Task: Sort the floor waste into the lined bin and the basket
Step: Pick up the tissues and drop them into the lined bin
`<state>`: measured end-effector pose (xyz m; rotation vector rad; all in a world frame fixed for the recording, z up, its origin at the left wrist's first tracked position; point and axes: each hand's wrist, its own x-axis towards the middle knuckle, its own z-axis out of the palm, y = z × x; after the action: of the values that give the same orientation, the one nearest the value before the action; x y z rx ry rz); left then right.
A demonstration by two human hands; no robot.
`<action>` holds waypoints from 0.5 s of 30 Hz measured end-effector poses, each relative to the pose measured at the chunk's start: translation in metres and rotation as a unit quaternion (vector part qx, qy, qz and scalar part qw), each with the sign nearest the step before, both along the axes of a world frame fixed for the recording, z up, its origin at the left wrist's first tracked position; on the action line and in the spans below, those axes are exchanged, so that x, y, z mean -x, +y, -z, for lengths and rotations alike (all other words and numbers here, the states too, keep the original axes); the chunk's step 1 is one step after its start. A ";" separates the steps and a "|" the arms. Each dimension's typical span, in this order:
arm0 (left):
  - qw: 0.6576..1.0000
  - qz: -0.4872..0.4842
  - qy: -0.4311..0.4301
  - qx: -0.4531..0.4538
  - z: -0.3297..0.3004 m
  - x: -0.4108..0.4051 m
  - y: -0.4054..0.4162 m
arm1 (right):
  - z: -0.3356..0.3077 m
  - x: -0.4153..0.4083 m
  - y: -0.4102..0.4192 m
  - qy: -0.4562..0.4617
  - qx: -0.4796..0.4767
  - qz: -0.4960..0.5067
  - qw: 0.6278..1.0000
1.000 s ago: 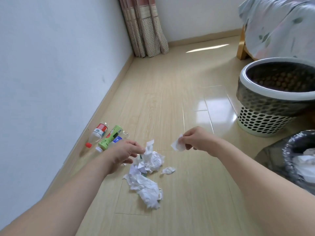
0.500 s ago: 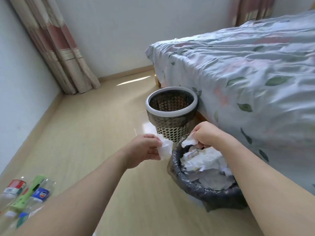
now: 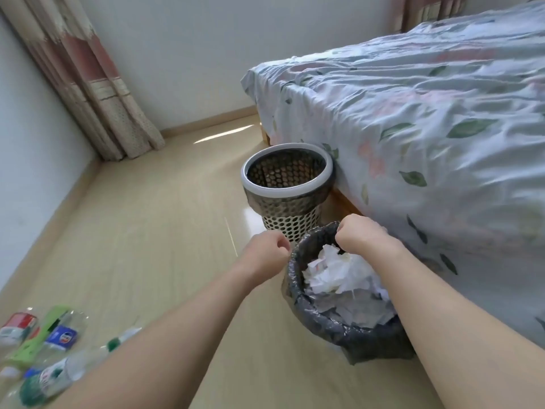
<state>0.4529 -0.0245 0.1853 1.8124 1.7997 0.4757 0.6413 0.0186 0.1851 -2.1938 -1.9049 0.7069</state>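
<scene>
Head view, floor beside the bed (image 3: 413,119).

Lined bin (image 3: 298,255): black bag liner, stood on the floor against the bed's side, filled close to its rim with crumpled white paper (image 3: 339,270).

Basket (image 3: 287,172): perforated, white rim, just beyond the lined bin and touching the bed cover; nothing to be seen inside it.

Bottles (image 3: 59,340): several plastic ones lay in a cluster at the floor's near left edge by the wall, well apart from both containers, with red, blue and green labels.

My left hand (image 3: 265,252): fingers curled into a loose fist just beside the lined bin's left rim, no paper visible in it.

My right hand (image 3: 358,234): likewise curled, over the bin's far rim above the paper; whether it pinched the liner I could not tell.

Handling, as I judged it: the paper was light and soft and would crush under any grasp. The bottles looked light, stiff and smooth, apt to roll, best taken around the body or neck and carried to the basket.
</scene>
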 end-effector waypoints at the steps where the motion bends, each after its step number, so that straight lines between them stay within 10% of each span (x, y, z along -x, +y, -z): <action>1: 1.000 -0.016 0.000 0.001 0.000 0.021 -0.002 | 0.000 0.018 0.003 -0.002 -0.004 -0.017 1.000; 15: 0.952 -0.247 0.112 0.141 0.064 0.291 -0.126 | 0.110 0.332 -0.056 0.060 0.112 -0.354 0.927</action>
<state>0.1620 -0.1505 0.1213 1.2548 2.3534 0.1773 0.3091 -0.0370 0.0754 -1.4579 -2.6633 1.1746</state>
